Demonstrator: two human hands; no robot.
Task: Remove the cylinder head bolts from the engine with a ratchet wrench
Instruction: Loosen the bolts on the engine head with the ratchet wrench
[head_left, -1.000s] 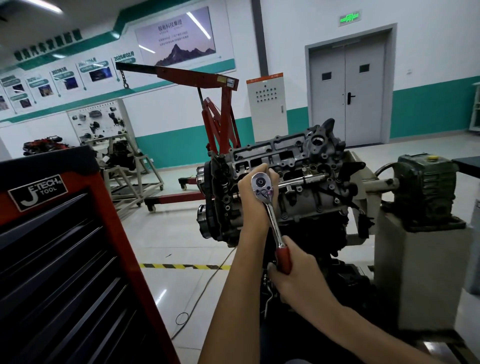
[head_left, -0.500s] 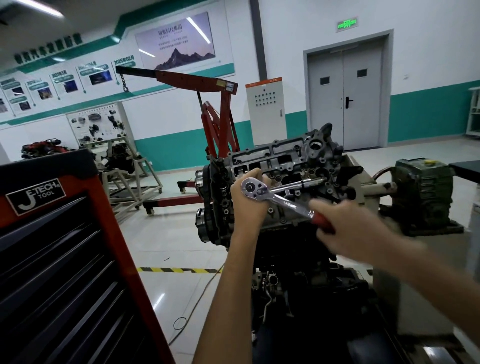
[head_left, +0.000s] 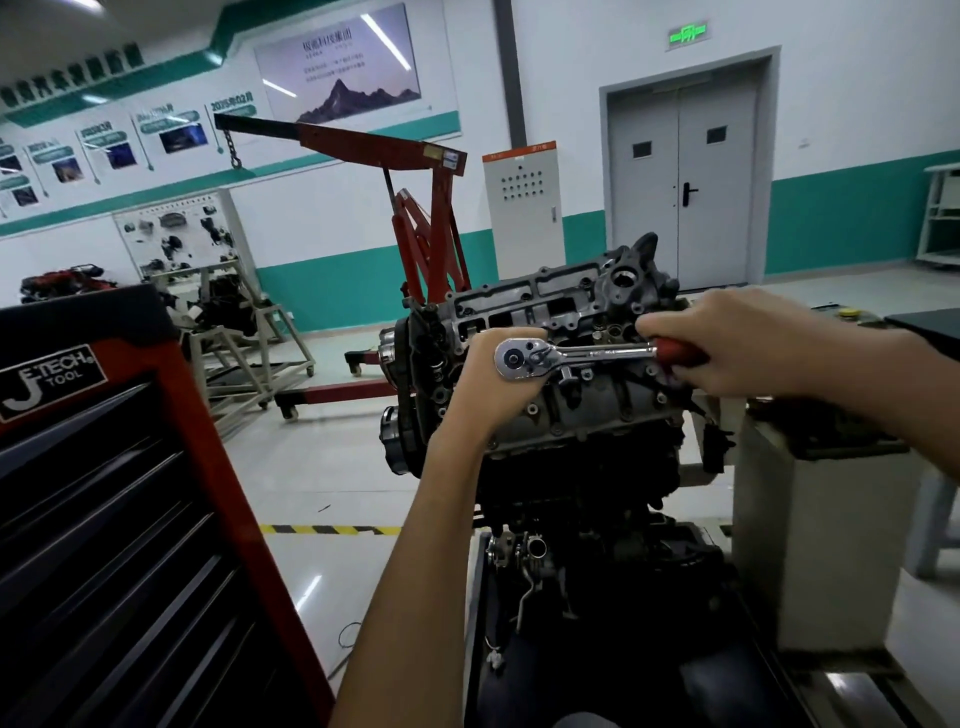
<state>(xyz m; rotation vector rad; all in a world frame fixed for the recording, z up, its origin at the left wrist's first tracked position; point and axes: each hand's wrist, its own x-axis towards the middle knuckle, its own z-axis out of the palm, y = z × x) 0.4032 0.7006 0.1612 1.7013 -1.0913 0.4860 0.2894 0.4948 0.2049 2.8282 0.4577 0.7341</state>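
Centre frame: one ratchet wrench (head_left: 571, 356), with a chrome round head, a chrome shaft and a red grip, lying near level across the upper face of the engine (head_left: 587, 410). Wrench head at left, handle at right. Left hand (head_left: 483, 379) sits behind the wrench head, fingers curled round it; whatever is under the head is hidden. Right hand (head_left: 727, 348) wrapped round the red grip, slightly blurred. One engine, grey cast metal, darker below. Two hands, both on the tool. Left foreground: one red-and-black tool cabinet (head_left: 104, 519). Behind: one red engine hoist (head_left: 363, 140).

Tool chest (head_left: 119, 519) (J-Tech badge), red engine hoist (head_left: 363, 141), grey double door (head_left: 680, 218)
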